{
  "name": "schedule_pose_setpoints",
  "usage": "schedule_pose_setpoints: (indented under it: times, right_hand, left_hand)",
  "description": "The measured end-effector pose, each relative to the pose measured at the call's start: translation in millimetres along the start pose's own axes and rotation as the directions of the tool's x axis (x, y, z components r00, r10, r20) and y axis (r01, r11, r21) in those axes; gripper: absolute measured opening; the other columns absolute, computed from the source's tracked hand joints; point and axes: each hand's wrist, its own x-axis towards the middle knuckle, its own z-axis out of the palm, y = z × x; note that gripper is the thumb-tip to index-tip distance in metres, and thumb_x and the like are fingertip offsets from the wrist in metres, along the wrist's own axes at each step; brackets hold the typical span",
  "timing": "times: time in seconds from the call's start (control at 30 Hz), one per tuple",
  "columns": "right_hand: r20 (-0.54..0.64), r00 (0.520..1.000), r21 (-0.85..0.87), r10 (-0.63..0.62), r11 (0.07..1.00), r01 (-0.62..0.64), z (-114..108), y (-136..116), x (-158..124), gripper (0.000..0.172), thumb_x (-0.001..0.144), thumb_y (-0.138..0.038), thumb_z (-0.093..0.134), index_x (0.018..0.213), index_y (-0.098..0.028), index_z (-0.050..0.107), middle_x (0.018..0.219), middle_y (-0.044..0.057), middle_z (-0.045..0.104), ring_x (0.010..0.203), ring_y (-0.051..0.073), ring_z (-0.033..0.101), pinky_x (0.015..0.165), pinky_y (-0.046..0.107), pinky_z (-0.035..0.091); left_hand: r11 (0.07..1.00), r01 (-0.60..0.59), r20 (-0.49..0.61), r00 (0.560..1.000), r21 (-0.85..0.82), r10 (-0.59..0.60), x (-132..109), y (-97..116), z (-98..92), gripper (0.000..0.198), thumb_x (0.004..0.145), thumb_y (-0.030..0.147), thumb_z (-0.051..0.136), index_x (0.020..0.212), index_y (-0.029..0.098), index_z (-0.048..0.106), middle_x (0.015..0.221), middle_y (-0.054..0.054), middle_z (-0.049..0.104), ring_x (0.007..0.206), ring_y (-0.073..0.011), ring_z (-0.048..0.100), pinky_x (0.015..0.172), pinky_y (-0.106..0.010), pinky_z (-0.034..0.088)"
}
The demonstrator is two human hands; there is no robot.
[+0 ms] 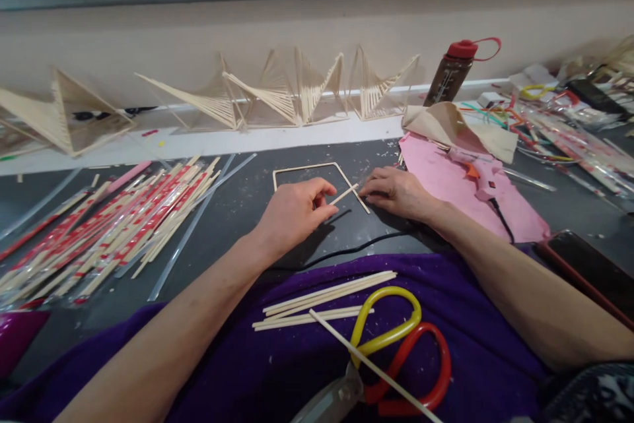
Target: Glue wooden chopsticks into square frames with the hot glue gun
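On the dark table lies a frame of thin wooden sticks [306,167], its far bar and two sides showing. My left hand [297,212] is closed, pinching a wooden stick [345,194] between thumb and fingers. That stick's far end crosses over the frame's right side. My right hand [391,192] has its fingers curled together, with the tips at the frame's right side near the crossing; the exact grip is partly hidden. In front of my hands, several loose wooden sticks [327,295] and yellow-and-red-handled scissors [386,338] rest on purple cloth [222,357].
Packs of sticks [129,225] lie at the left. Several finished stick models [262,96] line the wall. A pink glue gun [478,172] sits on a pink sheet [426,175], its black cord [356,248] crossing the table. A bottle [450,73] and a phone [584,271] are at the right.
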Motion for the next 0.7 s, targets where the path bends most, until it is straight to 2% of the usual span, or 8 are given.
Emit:
schedule_pose_setpoints:
  times: [0.13, 0.27, 0.33, 0.43, 0.5, 0.57, 0.7]
  right_hand:
    - [-0.005, 1.000, 0.063, -0.010, 0.998, 0.010, 1, 1, 0, 0.016, 0.082, -0.025, 0.056, 0.090, -0.022, 0.069, 0.091, 0.005, 0.063, 0.087, 0.017, 0.056, 0.078, 0.028, 0.040]
    - [-0.008, 1.000, 0.096, -0.022, 0.995, 0.022, 3, 2, -2, 0.016, 0.081, -0.025, 0.056, 0.089, -0.021, 0.069, 0.093, 0.005, 0.063, 0.089, 0.018, 0.057, 0.078, 0.029, 0.042]
    - [-0.006, 1.000, 0.108, -0.020, 0.994, 0.020, 4, 2, -3, 0.016, 0.081, -0.024, 0.056, 0.089, -0.021, 0.070, 0.093, 0.005, 0.063, 0.089, 0.018, 0.057, 0.078, 0.029, 0.042]
    - [-0.003, 1.000, 0.096, -0.001, 0.995, 0.002, 7, 4, -4, 0.018, 0.081, -0.025, 0.054, 0.090, -0.022, 0.070, 0.093, 0.005, 0.062, 0.088, 0.017, 0.057, 0.077, 0.028, 0.042]
    - [-0.006, 0.998, 0.053, 0.056, 0.997, -0.055, 8, 6, -6, 0.020, 0.082, -0.025, 0.053, 0.091, -0.022, 0.070, 0.092, 0.004, 0.063, 0.086, 0.017, 0.057, 0.073, 0.026, 0.042]
    - [-0.035, 0.985, -0.031, 0.169, 0.985, -0.170, 8, 8, -7, 0.021, 0.082, -0.026, 0.051, 0.091, -0.023, 0.070, 0.092, 0.004, 0.063, 0.083, 0.017, 0.058, 0.067, 0.026, 0.041]
    - [-0.157, 0.901, -0.217, 0.404, 0.876, -0.431, 3, 9, -11, 0.024, 0.083, -0.029, 0.048, 0.089, -0.022, 0.071, 0.092, 0.006, 0.063, 0.077, 0.018, 0.057, 0.057, 0.027, 0.035]
  left_hand:
    - [0.999, -0.026, -0.005, 1.000, -0.028, 0.025, 1, 1, 2.8, 0.007, 0.070, 0.025, 0.065, 0.073, 0.022, 0.070, 0.068, -0.001, 0.064, 0.060, -0.0131, 0.050, 0.057, -0.022, 0.032]
    - [0.998, -0.033, 0.005, 0.999, 0.062, 0.032, 1, -1, -0.4, 0.011, 0.073, 0.026, 0.061, 0.074, 0.022, 0.072, 0.077, -0.002, 0.067, 0.067, -0.0139, 0.054, 0.061, -0.023, 0.035]
    - [0.999, 0.010, -0.010, 1.000, 0.046, -0.009, 2, -2, -3.9, 0.013, 0.072, 0.028, 0.061, 0.075, 0.022, 0.073, 0.077, -0.002, 0.067, 0.067, -0.0136, 0.055, 0.060, -0.023, 0.037]
    - [0.990, 0.119, -0.026, 0.992, -0.073, -0.122, 3, -5, -9.2, 0.018, 0.071, 0.032, 0.063, 0.079, 0.019, 0.073, 0.068, -0.001, 0.067, 0.058, -0.0114, 0.053, 0.054, -0.022, 0.037]
    - [0.973, 0.175, -0.019, 0.983, -0.152, -0.180, 3, -7, -11.7, 0.021, 0.070, 0.033, 0.063, 0.081, 0.017, 0.074, 0.061, -0.001, 0.064, 0.052, -0.0096, 0.050, 0.050, -0.021, 0.035]
    - [0.958, 0.200, -0.009, 0.978, -0.205, -0.206, 4, -8, -12.8, 0.022, 0.070, 0.032, 0.063, 0.081, 0.016, 0.073, 0.057, -0.001, 0.062, 0.048, -0.0083, 0.047, 0.048, -0.020, 0.033]
    - [0.951, 0.201, 0.009, 0.979, -0.235, -0.205, 4, -11, -11.0, 0.022, 0.070, 0.032, 0.063, 0.082, 0.016, 0.073, 0.055, -0.001, 0.061, 0.047, -0.0074, 0.046, 0.046, -0.020, 0.033]
